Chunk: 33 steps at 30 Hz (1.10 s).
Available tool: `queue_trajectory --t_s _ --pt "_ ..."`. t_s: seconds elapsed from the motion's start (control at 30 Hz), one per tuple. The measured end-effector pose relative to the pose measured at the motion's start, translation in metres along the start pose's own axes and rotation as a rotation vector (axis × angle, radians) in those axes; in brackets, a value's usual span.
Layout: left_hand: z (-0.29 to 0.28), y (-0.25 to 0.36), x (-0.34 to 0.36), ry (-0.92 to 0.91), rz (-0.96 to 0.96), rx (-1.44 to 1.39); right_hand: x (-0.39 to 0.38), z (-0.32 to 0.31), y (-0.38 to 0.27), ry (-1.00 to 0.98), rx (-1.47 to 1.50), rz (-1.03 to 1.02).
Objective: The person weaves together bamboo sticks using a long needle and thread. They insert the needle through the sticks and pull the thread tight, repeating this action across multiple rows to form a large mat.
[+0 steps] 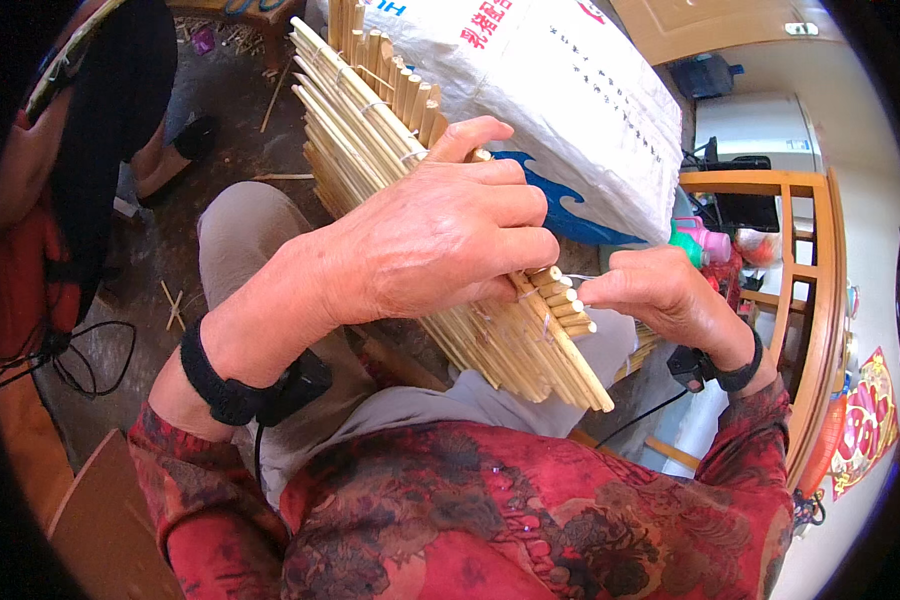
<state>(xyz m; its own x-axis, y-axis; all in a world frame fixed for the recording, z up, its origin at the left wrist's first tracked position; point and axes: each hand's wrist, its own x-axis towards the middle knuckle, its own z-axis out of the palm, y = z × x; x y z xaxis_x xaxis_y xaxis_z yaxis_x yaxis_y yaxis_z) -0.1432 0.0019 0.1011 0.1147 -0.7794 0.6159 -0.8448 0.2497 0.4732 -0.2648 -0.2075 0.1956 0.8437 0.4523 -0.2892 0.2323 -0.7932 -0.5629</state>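
Note:
Across my lap lies a long row of pale peeled sticks, bound side by side with thin thread into a thick slatted piece. My left hand lies over its middle, thumb side hidden, with the fingers bent down around the sticks and the index finger stretched out. Close by the cut round ends, my right hand is closed in a pinch. A thin pale thread runs from the sticks to its fingertips. Black bands with small devices circle both wrists.
A large white woven sack stands just beyond the sticks. At right are a wooden frame and a pink container. Another person's dark-clothed leg is at upper left. Black cable and stick scraps lie on the floor.

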Motion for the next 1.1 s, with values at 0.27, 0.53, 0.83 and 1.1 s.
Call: queue_trajectory --t_s 0.27,0.53,0.83,1.1 --pt "0.002 0.002 -0.003 0.03 -0.007 0.024 0.005 0.006 0.007 0.007 0.027 -0.1" --pt "0.003 -0.001 -0.002 0.032 -0.005 0.012 0.006 0.007 0.003 0.016 -0.073 -0.118" --pt "0.004 -0.004 -0.001 0.022 0.023 0.024 0.008 0.011 0.005 0.034 -0.058 -0.149" --pt "0.011 -0.003 -0.002 0.031 0.039 0.048 0.012 0.018 0.002 0.0 -0.085 -0.173"
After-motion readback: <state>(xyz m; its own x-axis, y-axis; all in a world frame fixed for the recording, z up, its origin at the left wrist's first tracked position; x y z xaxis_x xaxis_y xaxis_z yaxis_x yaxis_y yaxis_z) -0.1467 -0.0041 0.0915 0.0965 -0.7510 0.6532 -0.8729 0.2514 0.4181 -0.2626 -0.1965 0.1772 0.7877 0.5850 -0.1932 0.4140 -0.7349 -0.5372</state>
